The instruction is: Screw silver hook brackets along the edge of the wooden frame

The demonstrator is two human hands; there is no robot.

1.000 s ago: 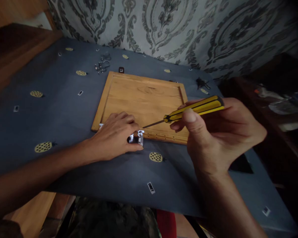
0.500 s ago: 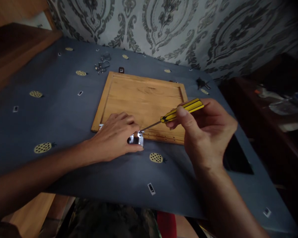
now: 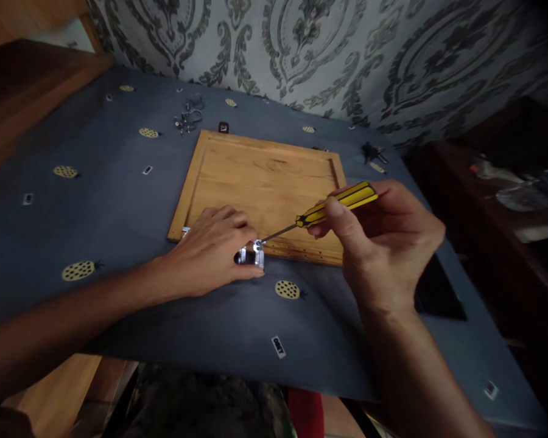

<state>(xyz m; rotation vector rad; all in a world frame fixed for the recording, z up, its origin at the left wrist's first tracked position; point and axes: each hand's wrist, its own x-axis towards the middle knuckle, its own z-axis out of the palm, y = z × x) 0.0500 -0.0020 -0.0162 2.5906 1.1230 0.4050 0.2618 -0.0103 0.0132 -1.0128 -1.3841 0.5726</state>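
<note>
A wooden panel [image 3: 265, 182] with a raised frame lies flat on a dark blue cloth [image 3: 119, 207]. At its near edge sits a small silver metal hinge [image 3: 252, 255]. My left hand [image 3: 210, 249] rests over the hinge, fingers curled around it and pressing it against the panel's edge. My right hand [image 3: 383, 243] grips a yellow and black screwdriver [image 3: 329, 208] by the handle. The screwdriver's tip touches the top of the hinge.
Loose metal hardware [image 3: 187, 118] lies on the cloth beyond the panel's far left corner, and a small dark piece [image 3: 372, 152] near its far right corner. A patterned wall [image 3: 301, 48] stands behind. A dark cluttered shelf [image 3: 506, 194] is on the right.
My right hand moved left and down, bringing the screwdriver's tip from above the panel onto the hinge. My left hand stayed on the hinge.
</note>
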